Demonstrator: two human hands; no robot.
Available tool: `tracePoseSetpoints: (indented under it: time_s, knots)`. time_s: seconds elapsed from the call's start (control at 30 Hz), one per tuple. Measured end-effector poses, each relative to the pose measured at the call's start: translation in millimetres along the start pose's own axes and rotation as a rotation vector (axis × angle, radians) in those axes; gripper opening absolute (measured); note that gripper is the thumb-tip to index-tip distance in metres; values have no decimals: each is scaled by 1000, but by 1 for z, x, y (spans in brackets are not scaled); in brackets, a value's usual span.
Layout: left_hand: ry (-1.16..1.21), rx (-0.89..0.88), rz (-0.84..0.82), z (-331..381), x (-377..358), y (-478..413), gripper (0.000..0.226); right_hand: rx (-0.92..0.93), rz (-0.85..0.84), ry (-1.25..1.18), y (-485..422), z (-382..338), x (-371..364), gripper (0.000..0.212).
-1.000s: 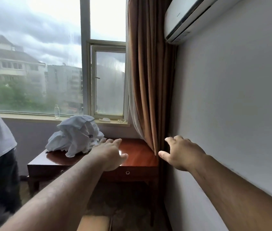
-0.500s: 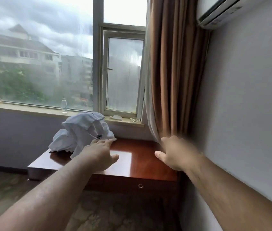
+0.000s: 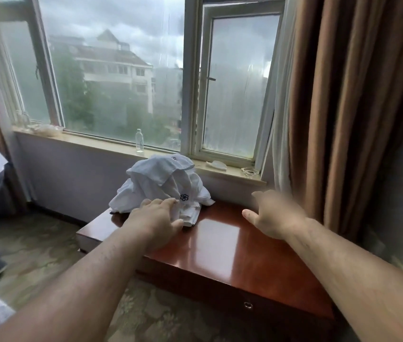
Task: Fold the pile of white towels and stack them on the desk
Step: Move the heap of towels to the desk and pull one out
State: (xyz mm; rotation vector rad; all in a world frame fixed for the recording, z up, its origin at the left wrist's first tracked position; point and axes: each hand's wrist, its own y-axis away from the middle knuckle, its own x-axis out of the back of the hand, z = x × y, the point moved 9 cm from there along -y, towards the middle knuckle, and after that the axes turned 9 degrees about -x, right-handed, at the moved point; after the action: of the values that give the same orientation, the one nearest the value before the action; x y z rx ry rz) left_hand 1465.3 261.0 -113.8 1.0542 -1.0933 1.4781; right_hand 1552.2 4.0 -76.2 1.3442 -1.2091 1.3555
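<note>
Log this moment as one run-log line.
towel pile: unfolded, on desk | left hand: fingertips at pile's front | right hand: fingers spread over desk, holding nothing | folded stack: none

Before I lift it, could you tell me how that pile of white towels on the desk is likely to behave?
Probably floppy: the pile of white towels slumps in loose folds, so one towel may drag others. Likely light: thin cloth. On the glossy desk it may slide when pushed.
</note>
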Motion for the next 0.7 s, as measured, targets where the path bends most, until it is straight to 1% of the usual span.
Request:
tracePoseSetpoints:
  time_s: [0.2, 0.3, 0.4, 0.57, 0.7]
  knots:
    - [-7, 72, 24, 17, -16, -80, 72, 89, -2, 4, -92, 18, -9, 66]
    - [22, 83, 75, 32, -18, -110, 67, 107, -2, -65, -119, 35, -19, 67]
    - [45, 77, 107, 47, -30, -128, 62, 89, -28, -192, -135, 56, -34, 67]
    - [146, 148, 73, 67, -53, -171, 61, 56, -55, -247, -172, 85, -48, 67]
    - [184, 129, 111, 81, -70, -201, 63, 40, -52, -337, -195, 94, -58, 65]
